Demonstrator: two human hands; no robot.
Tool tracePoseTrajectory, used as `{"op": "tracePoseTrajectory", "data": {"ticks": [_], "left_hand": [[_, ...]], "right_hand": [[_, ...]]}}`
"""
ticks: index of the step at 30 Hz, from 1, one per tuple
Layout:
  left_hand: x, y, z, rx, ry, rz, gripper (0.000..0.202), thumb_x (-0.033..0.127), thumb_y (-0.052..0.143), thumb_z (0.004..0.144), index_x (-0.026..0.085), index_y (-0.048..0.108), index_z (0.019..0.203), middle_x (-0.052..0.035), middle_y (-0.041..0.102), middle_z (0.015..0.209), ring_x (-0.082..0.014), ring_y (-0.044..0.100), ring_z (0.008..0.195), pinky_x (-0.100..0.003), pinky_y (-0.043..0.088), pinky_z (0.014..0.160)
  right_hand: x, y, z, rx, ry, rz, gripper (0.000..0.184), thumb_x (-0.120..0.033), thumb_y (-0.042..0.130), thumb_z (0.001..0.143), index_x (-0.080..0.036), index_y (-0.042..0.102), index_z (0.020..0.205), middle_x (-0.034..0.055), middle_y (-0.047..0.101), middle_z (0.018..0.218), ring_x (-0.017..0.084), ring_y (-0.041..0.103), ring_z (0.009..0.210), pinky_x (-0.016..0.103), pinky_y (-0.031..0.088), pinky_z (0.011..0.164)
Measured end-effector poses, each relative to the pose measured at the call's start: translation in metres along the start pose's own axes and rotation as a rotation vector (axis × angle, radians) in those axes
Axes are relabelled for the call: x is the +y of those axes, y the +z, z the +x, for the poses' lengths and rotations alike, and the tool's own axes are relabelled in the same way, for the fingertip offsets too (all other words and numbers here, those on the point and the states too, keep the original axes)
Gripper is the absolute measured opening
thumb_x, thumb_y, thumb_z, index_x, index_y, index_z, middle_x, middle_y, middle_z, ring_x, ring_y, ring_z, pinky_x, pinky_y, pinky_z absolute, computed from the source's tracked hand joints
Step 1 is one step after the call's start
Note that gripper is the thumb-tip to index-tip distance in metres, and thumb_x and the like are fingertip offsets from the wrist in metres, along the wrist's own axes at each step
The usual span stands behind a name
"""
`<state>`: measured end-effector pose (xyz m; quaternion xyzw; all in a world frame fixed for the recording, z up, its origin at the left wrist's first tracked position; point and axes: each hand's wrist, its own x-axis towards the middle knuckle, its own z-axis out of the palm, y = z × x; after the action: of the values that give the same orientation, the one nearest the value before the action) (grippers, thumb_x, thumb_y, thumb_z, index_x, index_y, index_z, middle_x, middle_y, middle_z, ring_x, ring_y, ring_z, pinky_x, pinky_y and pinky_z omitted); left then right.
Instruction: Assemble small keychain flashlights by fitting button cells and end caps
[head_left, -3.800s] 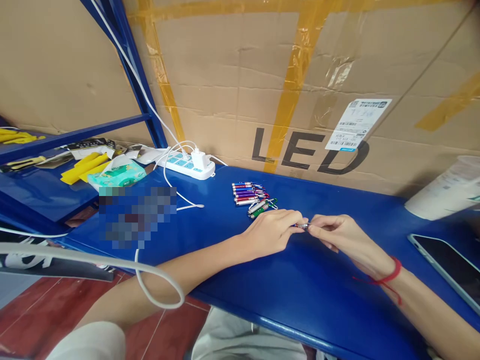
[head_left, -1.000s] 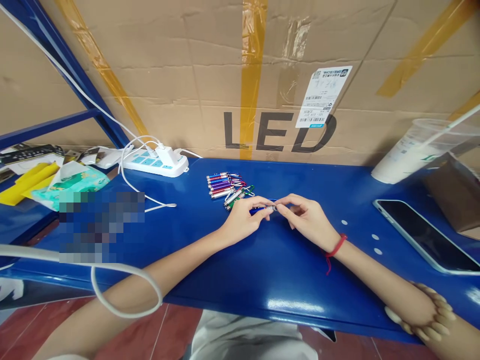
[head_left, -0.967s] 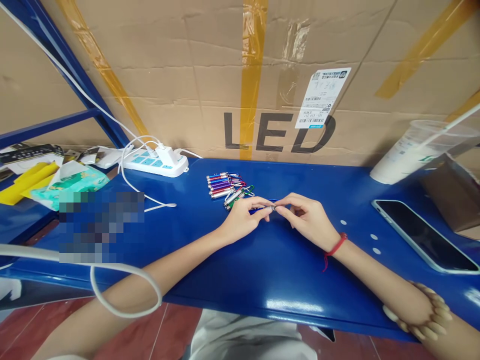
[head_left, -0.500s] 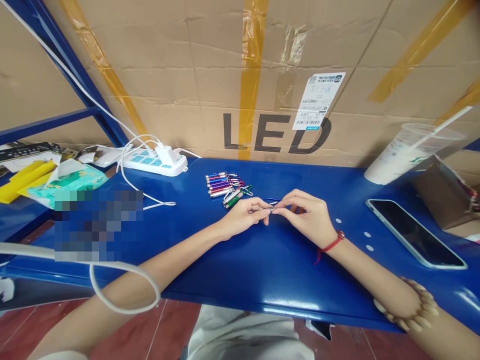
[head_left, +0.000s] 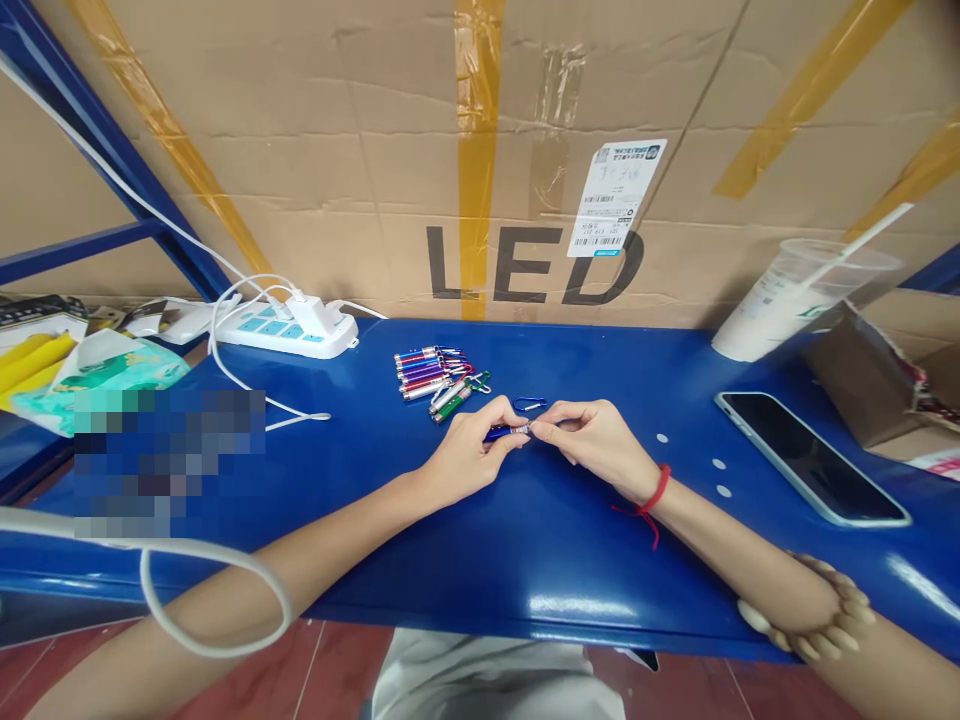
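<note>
My left hand is closed around a small blue keychain flashlight, its silver end pointing right. The thumb and fingertips of my right hand pinch together right at that silver end; whatever tiny part they hold is too small to make out. Just behind the fingertips a blue carabiner clip lies on the table; I cannot tell if it is joined to anything. Several similar flashlights in blue, purple, red, silver and green, with clips, lie in a row beyond my left hand.
On the blue table are a white power strip with cables, a phone, a plastic cup with a straw and small clear discs. A large cardboard box stands behind; an open carton sits at right.
The blue flashlight now shows in my left hand, where only a small bit between the fingertips showed before. Both hands have shifted slightly left in view, as has the whole scene.
</note>
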<state>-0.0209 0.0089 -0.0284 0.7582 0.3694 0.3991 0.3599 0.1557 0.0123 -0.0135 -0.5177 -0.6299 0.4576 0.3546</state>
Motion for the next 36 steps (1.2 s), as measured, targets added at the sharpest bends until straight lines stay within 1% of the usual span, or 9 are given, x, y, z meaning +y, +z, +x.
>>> {"op": "tracePoseTrajectory", "data": {"ticks": [2, 5, 9, 16, 21, 23, 27, 30, 36], "left_hand": [[-0.001, 0.0, 0.0, -0.031, 0.022, 0.048, 0.004, 0.022, 0.052, 0.084, 0.018, 0.053, 0.084, -0.002, 0.068, 0.088, -0.0147, 0.065, 0.082, -0.021, 0.051, 0.063], [-0.003, -0.003, 0.002, -0.096, 0.068, 0.127, 0.015, 0.02, 0.048, 0.086, 0.018, 0.056, 0.099, -0.0042, 0.068, 0.095, -0.0157, 0.064, 0.089, -0.023, 0.052, 0.07], [-0.005, -0.004, 0.006, -0.079, 0.057, 0.146, 0.018, 0.018, 0.048, 0.085, 0.018, 0.059, 0.098, -0.0052, 0.068, 0.096, -0.0167, 0.064, 0.089, -0.024, 0.053, 0.072], [-0.002, -0.002, 0.011, -0.037, -0.093, -0.063, 0.015, 0.017, 0.052, 0.082, 0.013, 0.062, 0.092, -0.0031, 0.067, 0.076, -0.0138, 0.063, 0.071, -0.028, 0.05, 0.076], [0.001, -0.003, 0.011, -0.082, -0.15, -0.228, 0.016, 0.018, 0.054, 0.081, 0.01, 0.064, 0.09, -0.0018, 0.063, 0.066, -0.0137, 0.061, 0.07, -0.03, 0.046, 0.082], [0.003, -0.004, 0.011, -0.087, -0.192, -0.281, 0.015, 0.018, 0.054, 0.08, 0.011, 0.064, 0.089, -0.0012, 0.063, 0.064, -0.0141, 0.061, 0.07, -0.03, 0.045, 0.08], [0.007, -0.005, 0.009, -0.088, -0.262, -0.347, 0.015, 0.02, 0.055, 0.08, 0.012, 0.064, 0.09, 0.0004, 0.061, 0.062, -0.0133, 0.059, 0.068, -0.028, 0.044, 0.074], [0.008, -0.005, 0.008, -0.132, -0.28, -0.374, 0.016, 0.021, 0.055, 0.081, 0.011, 0.063, 0.091, 0.0003, 0.061, 0.062, -0.0123, 0.058, 0.067, -0.027, 0.043, 0.072], [0.007, -0.005, 0.004, -0.176, -0.157, -0.295, 0.012, 0.018, 0.054, 0.081, 0.012, 0.059, 0.089, 0.0004, 0.06, 0.064, -0.0121, 0.058, 0.066, -0.028, 0.044, 0.074]], "right_hand": [[0.0, 0.0, 0.0, -0.021, 0.032, 0.015, 0.038, -0.05, 0.068, 0.063, -0.012, 0.067, 0.067, -0.005, 0.045, 0.04, 0.005, 0.034, 0.036, 0.02, 0.022, 0.037], [0.002, 0.0, 0.002, -0.045, 0.061, 0.009, 0.039, -0.05, 0.07, 0.061, -0.012, 0.066, 0.064, -0.0058, 0.043, 0.039, 0.004, 0.033, 0.036, 0.02, 0.021, 0.037], [0.004, 0.001, 0.006, -0.065, 0.035, -0.036, 0.039, -0.051, 0.067, 0.065, -0.012, 0.066, 0.066, -0.0051, 0.044, 0.039, 0.005, 0.034, 0.036, 0.02, 0.024, 0.037], [0.008, -0.009, 0.013, 0.169, -0.487, -0.309, 0.029, -0.044, 0.072, 0.065, -0.015, 0.068, 0.064, 0.0043, 0.064, 0.071, 0.007, 0.046, 0.045, 0.023, 0.039, 0.047], [0.01, -0.014, 0.012, 0.066, -0.699, -0.395, 0.023, -0.041, 0.067, 0.074, -0.02, 0.071, 0.065, 0.0033, 0.064, 0.073, 0.01, 0.056, 0.057, 0.022, 0.044, 0.054], [0.009, -0.013, 0.01, 0.05, -0.731, -0.425, 0.022, -0.04, 0.065, 0.076, -0.022, 0.072, 0.066, 0.0029, 0.065, 0.073, 0.011, 0.058, 0.061, 0.023, 0.045, 0.057], [0.003, -0.011, 0.005, 0.203, -0.711, -0.389, 0.024, -0.043, 0.069, 0.071, -0.021, 0.071, 0.064, 0.004, 0.063, 0.071, 0.01, 0.052, 0.054, 0.024, 0.044, 0.051], [0.0, -0.011, 0.002, 0.213, -0.712, -0.399, 0.021, -0.041, 0.069, 0.072, -0.022, 0.072, 0.065, 0.0042, 0.064, 0.072, 0.011, 0.054, 0.056, 0.025, 0.045, 0.053], [0.001, -0.008, -0.001, 0.165, -0.72, -0.371, 0.014, -0.029, 0.068, 0.073, -0.02, 0.071, 0.063, 0.0031, 0.065, 0.069, 0.011, 0.057, 0.057, 0.024, 0.045, 0.053]]}}
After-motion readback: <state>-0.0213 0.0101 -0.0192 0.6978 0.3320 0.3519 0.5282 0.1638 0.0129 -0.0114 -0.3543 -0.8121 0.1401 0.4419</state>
